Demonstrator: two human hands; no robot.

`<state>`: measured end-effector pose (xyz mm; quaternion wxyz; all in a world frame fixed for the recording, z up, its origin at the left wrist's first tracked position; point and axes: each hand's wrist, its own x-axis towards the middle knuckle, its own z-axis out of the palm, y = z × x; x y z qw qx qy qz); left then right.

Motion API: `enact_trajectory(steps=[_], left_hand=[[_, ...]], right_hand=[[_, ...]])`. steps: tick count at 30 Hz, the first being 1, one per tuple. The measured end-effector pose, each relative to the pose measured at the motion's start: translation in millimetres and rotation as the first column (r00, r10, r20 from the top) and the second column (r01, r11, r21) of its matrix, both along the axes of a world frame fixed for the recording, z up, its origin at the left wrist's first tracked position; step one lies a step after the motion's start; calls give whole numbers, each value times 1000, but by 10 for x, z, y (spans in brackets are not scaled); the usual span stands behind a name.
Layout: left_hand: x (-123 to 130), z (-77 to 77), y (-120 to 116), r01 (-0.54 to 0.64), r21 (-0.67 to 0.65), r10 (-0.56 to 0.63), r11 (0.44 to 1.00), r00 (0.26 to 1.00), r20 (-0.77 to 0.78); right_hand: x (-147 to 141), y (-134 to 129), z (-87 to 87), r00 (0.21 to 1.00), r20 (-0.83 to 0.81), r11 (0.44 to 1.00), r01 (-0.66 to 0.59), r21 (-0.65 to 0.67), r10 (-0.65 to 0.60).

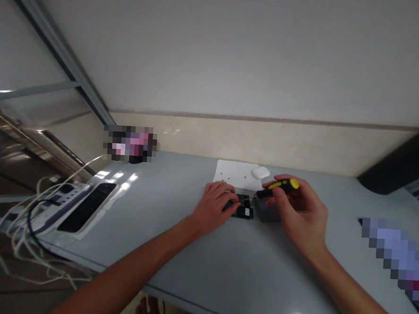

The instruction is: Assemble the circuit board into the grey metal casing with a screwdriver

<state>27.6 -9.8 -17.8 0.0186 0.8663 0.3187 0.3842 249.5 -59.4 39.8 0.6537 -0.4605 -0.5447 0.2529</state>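
Note:
My right hand (300, 217) is closed round a black and yellow screwdriver (277, 187), its shaft pointing left. The screwdriver's tip reaches a small dark circuit board (243, 213) on the grey table. My left hand (217, 207) rests over the board's left part, fingers bent and fingertips near the screwdriver's tip; whether they pinch anything is hidden. Partly under my right hand sits a dark grey box-like object (266, 211). Behind the board lies white paper (235, 172) with several tiny dark bits on it, and a white rounded object (260, 173) at its right edge.
At the left, a black phone-like slab (87, 207) lies beside a white device (65, 196) and tangled white cables (15, 249). A blurred-out object (132, 144) stands at the back left. A black cylinder (397, 163) leans at the right, above another blurred-out item (398, 258).

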Motion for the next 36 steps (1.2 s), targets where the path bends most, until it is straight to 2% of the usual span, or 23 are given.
enact_trajectory(steps=[7,15,24,29,36], left_hand=[[-6,22,-10,-9,0,9,1000,1000,-4],[2,-27,14,-54,-2,54,999,998,-46],[-8,-33,26,-35,8,35,999,997,-74],[-1,-35,24,-11,24,11,1000,999,-40],[18,-2,-18,7,-80,-12,997,998,-59]], right_hand=[[-3,16,-40,1000,2,1000,-10,13,10],[9,15,-119,999,43,999,-33,36,31],[11,20,-169,996,82,998,-46,50,42],[16,11,-162,996,74,997,-55,61,50],[48,37,-110,998,66,1000,16,14,-17]])
